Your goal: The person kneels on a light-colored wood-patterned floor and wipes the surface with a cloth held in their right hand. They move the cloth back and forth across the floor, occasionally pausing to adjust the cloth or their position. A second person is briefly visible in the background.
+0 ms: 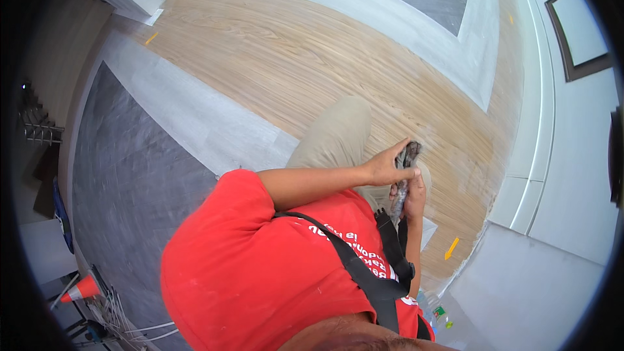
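Both of my hands are together in front of my right knee, around one slim, grey and dark object (402, 194). It looks worn or smeared and has a darker, rounded upper end; its exact kind cannot be told. My left hand (387, 165) reaches across from the left and grips the upper part, thumb laid over it. Lower down, my right hand (415, 197) holds the object from the right side, partly hidden behind it. A black strap with a buckle (390, 243) hangs across my red shirt (273, 263), just below the hands.
Wood-look planks (273, 44) run between pale grey borders and dark grey floor panels (141, 156). Yellow arrow markers (452, 248) lie on the planks. A white wall (575, 156) rises at right. Clear plastic bottles (434, 307), an orange cone (82, 289) and thin white strips (114, 309) lie nearby.
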Demonstrator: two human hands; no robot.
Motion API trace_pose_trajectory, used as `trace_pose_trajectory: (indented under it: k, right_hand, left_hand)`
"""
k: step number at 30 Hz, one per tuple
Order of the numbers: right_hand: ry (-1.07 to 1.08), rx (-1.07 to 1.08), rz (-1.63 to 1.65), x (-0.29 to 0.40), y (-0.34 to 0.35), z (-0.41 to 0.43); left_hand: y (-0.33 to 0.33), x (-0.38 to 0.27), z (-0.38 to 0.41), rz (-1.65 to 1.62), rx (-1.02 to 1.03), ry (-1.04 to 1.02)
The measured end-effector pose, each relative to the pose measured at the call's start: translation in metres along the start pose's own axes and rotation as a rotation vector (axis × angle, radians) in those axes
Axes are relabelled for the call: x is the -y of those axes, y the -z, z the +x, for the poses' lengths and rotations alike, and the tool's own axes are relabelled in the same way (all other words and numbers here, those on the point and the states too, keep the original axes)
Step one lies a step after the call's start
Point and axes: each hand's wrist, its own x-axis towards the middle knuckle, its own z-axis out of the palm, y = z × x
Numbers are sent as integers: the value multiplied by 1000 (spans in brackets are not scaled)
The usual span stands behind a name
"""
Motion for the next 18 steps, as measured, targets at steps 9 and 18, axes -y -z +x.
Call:
trace_pose_trajectory:
  k: [9, 18]
  right_hand:
    - [71, -50, -388, 3, -46, -20]
    - [-13, -83, -95, -1, -29, -23]
  left_hand:
    - [8, 48, 18, -141, -150, 106]
    - [18, 13, 8, -479, -49, 143]
